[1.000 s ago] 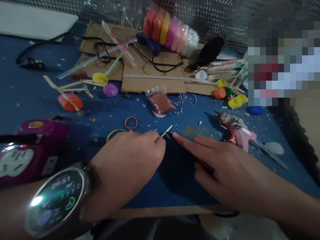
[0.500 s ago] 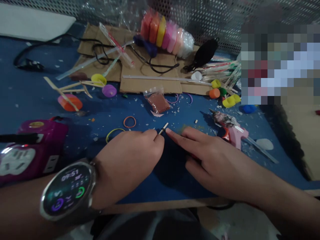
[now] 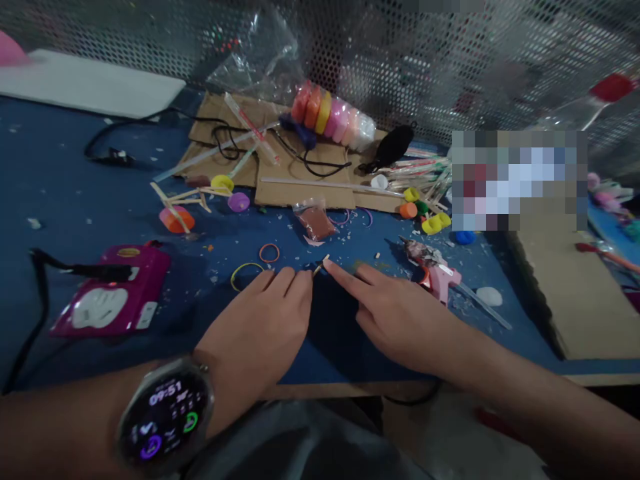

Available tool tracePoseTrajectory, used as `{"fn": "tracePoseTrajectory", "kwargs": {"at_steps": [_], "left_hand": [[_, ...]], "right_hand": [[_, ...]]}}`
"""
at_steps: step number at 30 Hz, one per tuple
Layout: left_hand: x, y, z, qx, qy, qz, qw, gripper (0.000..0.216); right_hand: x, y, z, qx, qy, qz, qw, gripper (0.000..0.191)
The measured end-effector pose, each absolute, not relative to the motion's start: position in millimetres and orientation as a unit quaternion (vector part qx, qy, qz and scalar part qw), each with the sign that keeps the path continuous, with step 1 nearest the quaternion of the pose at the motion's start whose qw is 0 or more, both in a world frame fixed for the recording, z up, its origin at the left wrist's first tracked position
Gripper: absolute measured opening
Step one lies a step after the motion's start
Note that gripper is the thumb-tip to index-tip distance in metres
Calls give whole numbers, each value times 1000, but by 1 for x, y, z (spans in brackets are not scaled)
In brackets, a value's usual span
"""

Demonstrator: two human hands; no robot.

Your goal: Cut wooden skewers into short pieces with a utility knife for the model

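My left hand [image 3: 260,327], a watch on its wrist, is closed around a thin wooden stick [image 3: 326,257]. Only the pale tip of that stick sticks out past the fingers, with a small dark spot beside it. From the other side my right hand [image 3: 395,307] reaches in, its index finger stretched to the stick's tip and the other fingers curled under. What those curled fingers hold is hidden. A yellow rubber band [image 3: 245,270] and an orange rubber band [image 3: 269,253] lie just beyond the left hand. Past the fingertips sits a small bag of brown clay [image 3: 317,223].
A pink glue gun [image 3: 440,277] lies right of my right hand. At left is a purple power socket box [image 3: 125,287] with a black cable. Cardboard [image 3: 295,193], packs of coloured clay [image 3: 333,117] and wooden sticks lie behind. A cardboard sheet [image 3: 565,300] stands right.
The view has tilted up and shifted, showing more of the mesh behind and the right side. Both hands stay together at the stick; a red sliver under the right hand is now hidden.
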State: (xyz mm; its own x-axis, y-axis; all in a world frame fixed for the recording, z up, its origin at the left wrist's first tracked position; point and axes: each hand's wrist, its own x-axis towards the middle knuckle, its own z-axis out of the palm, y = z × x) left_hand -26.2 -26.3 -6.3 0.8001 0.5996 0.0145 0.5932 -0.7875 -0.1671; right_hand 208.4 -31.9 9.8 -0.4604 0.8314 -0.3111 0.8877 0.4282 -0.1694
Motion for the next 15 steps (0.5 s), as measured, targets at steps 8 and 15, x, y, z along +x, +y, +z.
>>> {"fn": "tracePoseTrajectory", "kwargs": {"at_steps": [8, 15], "left_hand": [[-38, -71, -38, -916, -383, -113, 36, 92], [-38, -72, -44, -917, -379, -126, 6, 96]], "right_hand": [[203, -34, 4, 514, 843, -114, 107, 83], [208, -40, 5, 506, 852, -88, 106, 82]]}}
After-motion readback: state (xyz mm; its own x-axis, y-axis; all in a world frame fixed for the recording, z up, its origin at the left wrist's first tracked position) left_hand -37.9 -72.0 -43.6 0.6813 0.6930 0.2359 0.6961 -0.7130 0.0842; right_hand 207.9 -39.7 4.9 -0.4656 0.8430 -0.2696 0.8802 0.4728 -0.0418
